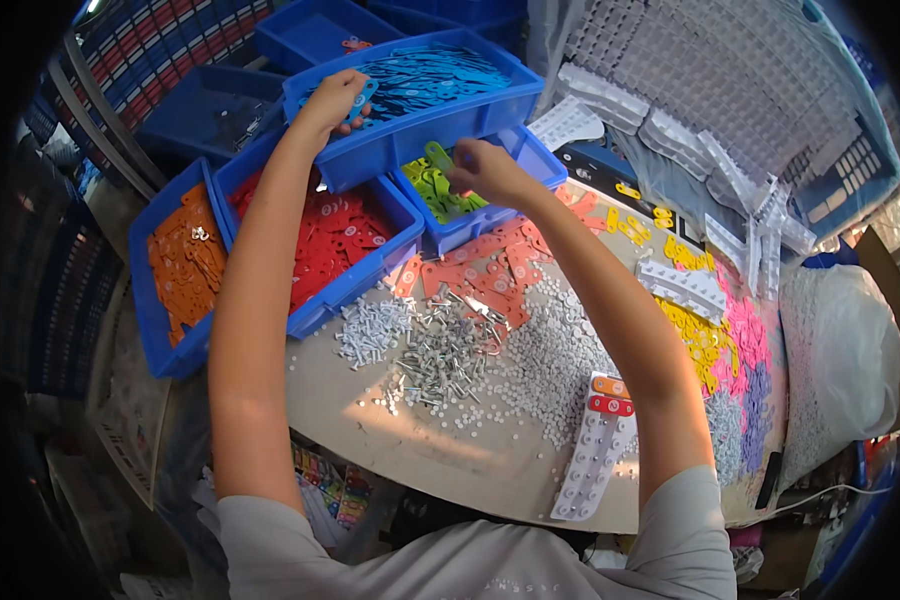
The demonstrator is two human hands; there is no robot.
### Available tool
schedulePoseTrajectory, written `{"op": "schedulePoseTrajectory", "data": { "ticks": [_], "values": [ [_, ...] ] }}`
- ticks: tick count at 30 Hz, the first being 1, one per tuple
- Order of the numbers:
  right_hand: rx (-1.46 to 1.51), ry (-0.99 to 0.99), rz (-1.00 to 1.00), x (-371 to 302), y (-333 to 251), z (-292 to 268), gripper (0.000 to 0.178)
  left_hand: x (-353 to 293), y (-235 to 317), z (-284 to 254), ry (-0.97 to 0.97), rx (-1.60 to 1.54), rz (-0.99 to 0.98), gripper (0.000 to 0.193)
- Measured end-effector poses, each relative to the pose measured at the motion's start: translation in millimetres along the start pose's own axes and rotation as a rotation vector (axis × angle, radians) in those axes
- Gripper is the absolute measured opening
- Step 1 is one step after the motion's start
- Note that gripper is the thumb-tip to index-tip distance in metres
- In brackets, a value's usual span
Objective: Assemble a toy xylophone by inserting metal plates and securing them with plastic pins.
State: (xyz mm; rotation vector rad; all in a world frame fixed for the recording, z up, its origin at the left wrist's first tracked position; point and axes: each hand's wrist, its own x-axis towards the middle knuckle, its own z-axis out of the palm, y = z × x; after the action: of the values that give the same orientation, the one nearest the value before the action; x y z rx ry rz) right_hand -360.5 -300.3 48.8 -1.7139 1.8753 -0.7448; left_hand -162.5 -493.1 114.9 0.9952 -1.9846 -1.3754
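My left hand point(338, 104) is closed on a blue plastic strip point(366, 92) with rounded ends. It is at the left end of a blue bin full of similar blue strips point(430, 75). My right hand point(485, 172) pinches a light green strip point(436, 154) above a smaller bin of green strips point(440, 195). Nearest me on the table, a white studded holder point(588, 465) carries an orange strip point(610, 387) and a red strip point(611, 405) at its far end; its other studs are bare.
Bins of orange strips point(188, 255) and red strips point(340, 235) stand left. Screws point(445, 350) and small white caps point(555, 345) lie heaped mid-table. Yellow strips point(695, 335) and pink strips point(748, 330) lie right, beside a clear plastic bag point(840, 350). A crate of white holders point(710, 85) stands behind.
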Motion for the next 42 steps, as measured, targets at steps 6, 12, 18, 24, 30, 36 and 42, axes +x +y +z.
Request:
{"op": "schedulePoseTrajectory", "data": {
  "ticks": [6,12,18,24,30,36,42],
  "values": [
    [0.411,0.223,-0.123,-138.2,-59.5,-17.3,0.017,10.4,-13.8,-4.8,-0.095,-0.163,-0.001,0.032],
    [0.788,0.356,0.048,-307.4,-48.0,-20.6,0.016,52.5,-44.9,-32.8,-0.055,0.151,0.242,0.025],
    [0.922,0.562,0.357,-415.1,-37.4,2.7,0.011,18.5,-19.4,-16.1,0.282,0.010,0.564,0.034],
    [-0.057,0.539,0.268,-450.8,-31.7,27.5,0.008,-183.6,12.0,139.4,-0.190,0.043,0.473,0.017],
    [-0.245,0.509,0.219,-438.2,-25.4,64.7,0.014,-316.5,3.0,228.1,-0.506,0.024,0.288,0.011],
    [-0.292,0.552,0.234,-435.8,-22.5,72.7,0.021,-333.5,3.1,261.5,-0.580,-0.004,0.175,0.007],
    [-0.273,0.684,0.402,-436.8,-16.4,82.5,0.062,-342.5,-0.5,291.0,-0.494,0.261,0.546,0.012]
  ]
}}
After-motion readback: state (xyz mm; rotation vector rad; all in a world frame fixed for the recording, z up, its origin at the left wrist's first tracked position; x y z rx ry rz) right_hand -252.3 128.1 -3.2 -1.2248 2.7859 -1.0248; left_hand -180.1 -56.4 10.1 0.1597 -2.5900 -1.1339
